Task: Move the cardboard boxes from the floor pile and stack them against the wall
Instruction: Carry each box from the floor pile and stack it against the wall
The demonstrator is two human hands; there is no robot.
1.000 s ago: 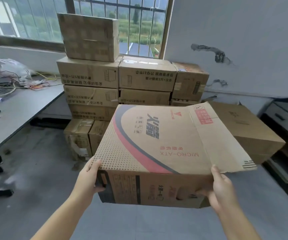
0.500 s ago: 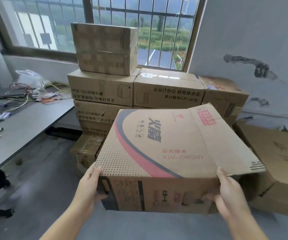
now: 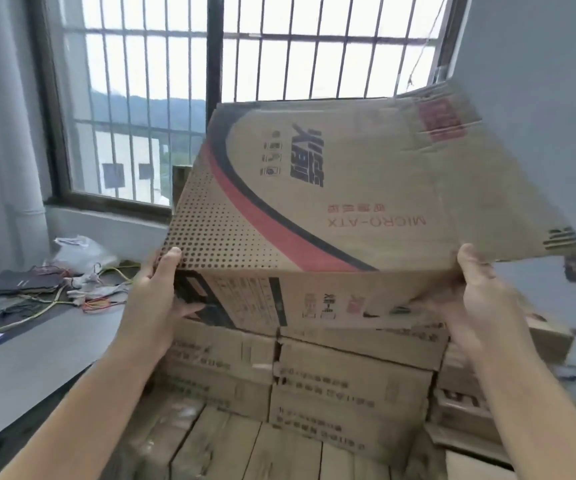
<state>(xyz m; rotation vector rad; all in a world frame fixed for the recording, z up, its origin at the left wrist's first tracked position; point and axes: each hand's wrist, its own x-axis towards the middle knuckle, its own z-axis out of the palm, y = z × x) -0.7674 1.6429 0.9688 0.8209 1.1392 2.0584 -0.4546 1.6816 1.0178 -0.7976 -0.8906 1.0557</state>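
I held the cardboard box [image 3: 349, 202] up in front of the barred window [image 3: 141, 98], above the stacked boxes [image 3: 349, 382] by the wall. My left hand [image 3: 156, 296] had its grip clamped on the box's near left corner, thumb on the dotted top. My right hand [image 3: 480, 296] gripped the near right corner, thumb on top beneath the loose flap [image 3: 487, 174]. Tangled wires [image 3: 82, 292] lay on the grey worktop [image 3: 37, 362] to my left

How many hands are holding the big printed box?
2. The left hand grips the printed box at its near left corner; the right hand grips its near right corner.
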